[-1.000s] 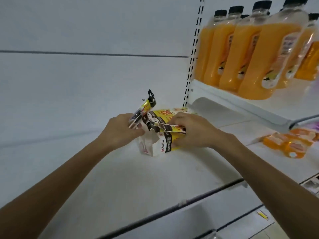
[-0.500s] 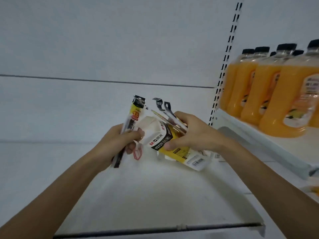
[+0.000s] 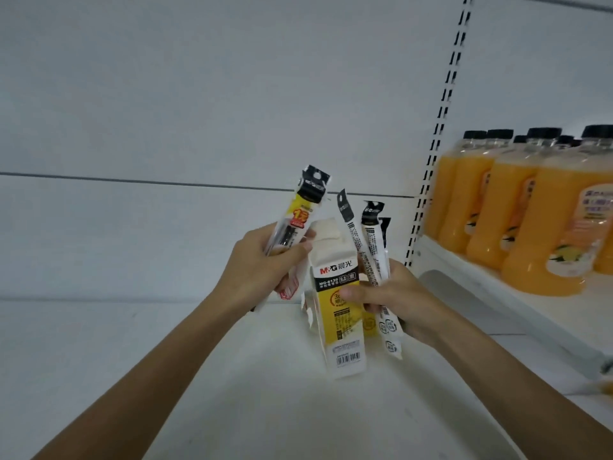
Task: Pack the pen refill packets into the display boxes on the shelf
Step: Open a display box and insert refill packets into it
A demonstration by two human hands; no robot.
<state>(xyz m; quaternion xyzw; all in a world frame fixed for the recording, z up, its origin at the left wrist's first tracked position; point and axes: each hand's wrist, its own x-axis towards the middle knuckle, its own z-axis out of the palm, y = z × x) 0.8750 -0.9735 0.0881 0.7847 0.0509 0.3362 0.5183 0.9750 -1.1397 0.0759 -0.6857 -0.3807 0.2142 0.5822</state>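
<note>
Display box (image 3: 338, 313): off the shelf (image 3: 166, 376) now, where it lay a second ago. It is raised and turned near upright, open end toward 12 o'clock, barcode end toward 6.

Right hand (image 3: 398, 303): grip changed from pressing down on the box to holding it, thumb across the yellow front. A fan of loose packets (image 3: 373, 247) now stands out of this hand behind the box, black tops toward 12.

Left hand (image 3: 262, 267): higher than before. Its single packet (image 3: 303, 210) has swung from a 1 o'clock lean to nearly vertical, beside the box mouth.

View has shifted up and left, so the juice bottles (image 3: 530, 227) now sit at 3 o'clock.
</note>
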